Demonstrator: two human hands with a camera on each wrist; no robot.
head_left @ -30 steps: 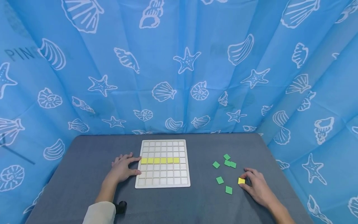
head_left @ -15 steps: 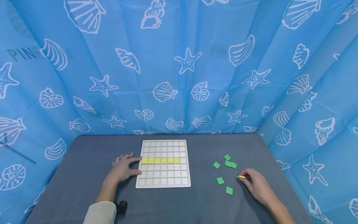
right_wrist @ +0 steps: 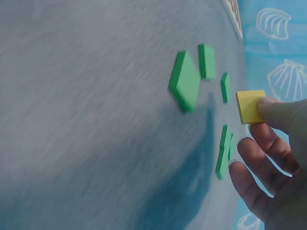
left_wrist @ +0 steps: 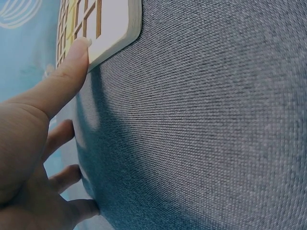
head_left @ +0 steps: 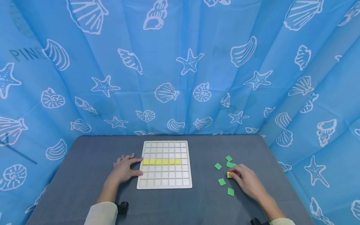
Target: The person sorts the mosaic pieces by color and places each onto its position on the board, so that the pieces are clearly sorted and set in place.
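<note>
A cream board [head_left: 164, 182] with a square grid lies left of the table's middle. Across one of its rows runs a line of yellow square tiles [head_left: 158, 161], with the cell at the right end bare. My left hand [head_left: 122, 170] rests at the board's left edge, its thumb [left_wrist: 76, 52] and index finger spread and touching the rim. Between thumb and fingers my right hand [head_left: 248, 181] pinches a yellow square tile [right_wrist: 249, 106], raised above the tabletop. Close by lie several green square tiles [head_left: 222, 182], one partly hidden behind the right hand.
The grey cloth-covered table [head_left: 197, 206] ends at a blue curtain [head_left: 180, 109] with white shell and starfish drawings, which also hangs along both sides. Two of the green tiles overlap near the right hand. Dark straps circle both wrists.
My right hand, holding the yellow tile, has moved left over the green tiles, and the tile turned in its fingers on the way. The left hand stays on the board's edge.
</note>
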